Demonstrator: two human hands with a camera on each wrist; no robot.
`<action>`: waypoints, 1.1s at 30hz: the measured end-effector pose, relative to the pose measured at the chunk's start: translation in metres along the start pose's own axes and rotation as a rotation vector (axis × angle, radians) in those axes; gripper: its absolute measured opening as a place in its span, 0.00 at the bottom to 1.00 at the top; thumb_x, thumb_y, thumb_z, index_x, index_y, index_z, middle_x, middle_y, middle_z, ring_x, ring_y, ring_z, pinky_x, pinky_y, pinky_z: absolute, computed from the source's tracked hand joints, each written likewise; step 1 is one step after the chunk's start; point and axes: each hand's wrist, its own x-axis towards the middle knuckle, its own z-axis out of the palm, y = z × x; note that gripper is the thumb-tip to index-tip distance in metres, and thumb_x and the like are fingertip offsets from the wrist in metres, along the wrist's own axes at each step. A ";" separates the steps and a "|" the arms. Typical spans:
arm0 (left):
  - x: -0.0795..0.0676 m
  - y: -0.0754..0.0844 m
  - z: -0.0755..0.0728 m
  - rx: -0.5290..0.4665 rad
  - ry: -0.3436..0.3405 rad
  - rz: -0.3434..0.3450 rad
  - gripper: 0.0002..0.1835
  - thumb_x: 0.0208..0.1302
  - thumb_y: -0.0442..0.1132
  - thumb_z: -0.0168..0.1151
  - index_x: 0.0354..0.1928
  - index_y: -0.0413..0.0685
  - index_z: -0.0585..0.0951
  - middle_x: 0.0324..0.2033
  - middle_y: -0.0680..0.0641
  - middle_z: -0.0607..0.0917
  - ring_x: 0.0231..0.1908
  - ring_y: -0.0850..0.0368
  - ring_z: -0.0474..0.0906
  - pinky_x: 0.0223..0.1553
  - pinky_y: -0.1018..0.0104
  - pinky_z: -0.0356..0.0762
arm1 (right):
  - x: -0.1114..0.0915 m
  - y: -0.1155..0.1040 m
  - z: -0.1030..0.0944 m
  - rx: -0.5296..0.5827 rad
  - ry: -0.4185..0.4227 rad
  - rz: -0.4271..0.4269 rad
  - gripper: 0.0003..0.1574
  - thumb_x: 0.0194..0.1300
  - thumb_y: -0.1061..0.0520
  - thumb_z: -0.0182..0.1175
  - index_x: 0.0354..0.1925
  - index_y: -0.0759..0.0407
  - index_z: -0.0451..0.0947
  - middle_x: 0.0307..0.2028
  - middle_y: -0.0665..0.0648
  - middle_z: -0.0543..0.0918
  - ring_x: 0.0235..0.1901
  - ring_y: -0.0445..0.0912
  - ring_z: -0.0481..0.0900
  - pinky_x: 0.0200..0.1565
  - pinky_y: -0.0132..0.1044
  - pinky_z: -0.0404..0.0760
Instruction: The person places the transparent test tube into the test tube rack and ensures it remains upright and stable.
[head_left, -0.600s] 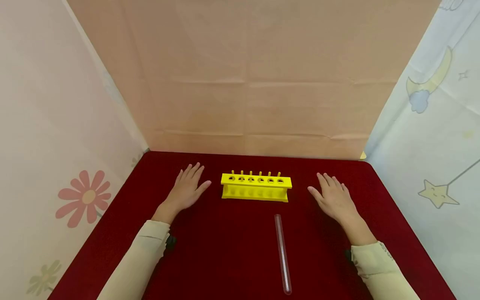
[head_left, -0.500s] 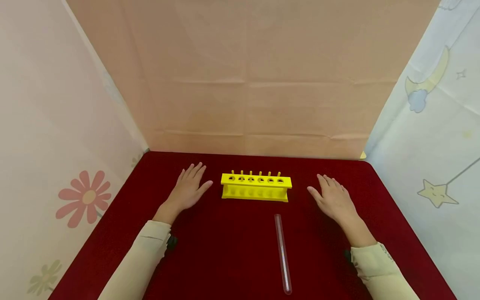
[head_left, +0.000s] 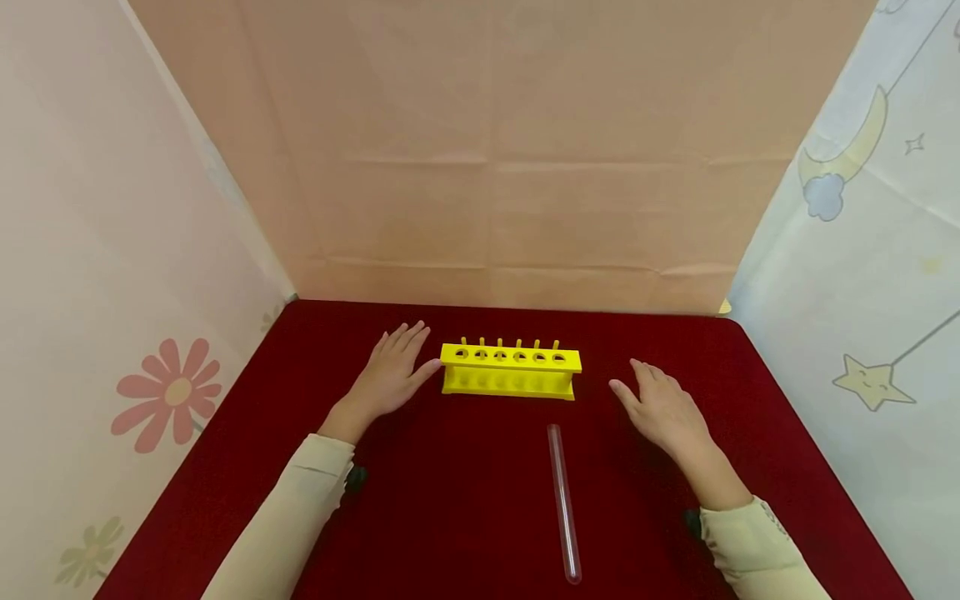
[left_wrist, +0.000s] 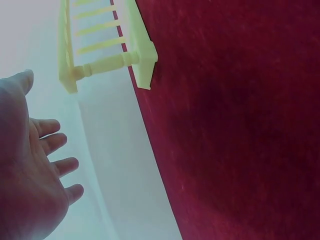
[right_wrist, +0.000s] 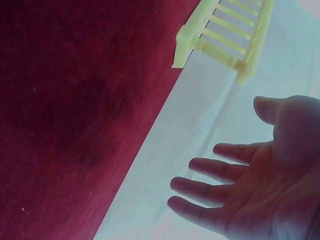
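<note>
Left grip (head_left: 388,377): spread, thumb out toward the bright yellow plastic test-tube rack (head_left: 512,360) on its right. Thumb tip is just beside the rack's near end (left wrist view shows a gap). Rack sits upright between both grips, six round holes in its top plate, six pegs along the back.

Right grip (head_left: 667,410): also spread, fingers extended, thumb toward the rack, which is to its left and apart. Clear, slim, round-ended test tube (head_left: 564,504) lies flat on the dark red cloth-covered counter (head_left: 450,500), left of the right grip and closer to the person. Creased tan backdrop (head_left: 487,167) stands beyond both grips.
</note>
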 end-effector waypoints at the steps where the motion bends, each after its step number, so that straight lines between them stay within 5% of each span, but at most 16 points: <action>1: 0.000 0.001 0.000 0.005 -0.001 -0.001 0.40 0.78 0.64 0.42 0.80 0.46 0.54 0.79 0.44 0.55 0.79 0.43 0.45 0.77 0.41 0.38 | -0.001 -0.001 0.000 0.005 -0.005 0.003 0.43 0.79 0.42 0.48 0.72 0.75 0.58 0.68 0.80 0.65 0.66 0.74 0.64 0.62 0.70 0.66; 19: 0.015 0.017 0.006 0.000 -0.081 0.006 0.41 0.77 0.63 0.45 0.81 0.48 0.53 0.80 0.45 0.54 0.79 0.46 0.45 0.78 0.46 0.40 | -0.014 -0.031 0.012 0.027 -0.101 0.055 0.45 0.76 0.38 0.53 0.70 0.73 0.62 0.65 0.79 0.69 0.63 0.73 0.69 0.59 0.69 0.71; 33: 0.022 0.021 0.012 -0.018 -0.069 -0.010 0.42 0.76 0.63 0.47 0.81 0.47 0.52 0.79 0.46 0.55 0.79 0.46 0.47 0.78 0.46 0.43 | -0.018 -0.046 0.014 0.041 -0.113 0.031 0.42 0.75 0.39 0.55 0.67 0.73 0.67 0.62 0.78 0.73 0.60 0.72 0.73 0.58 0.65 0.73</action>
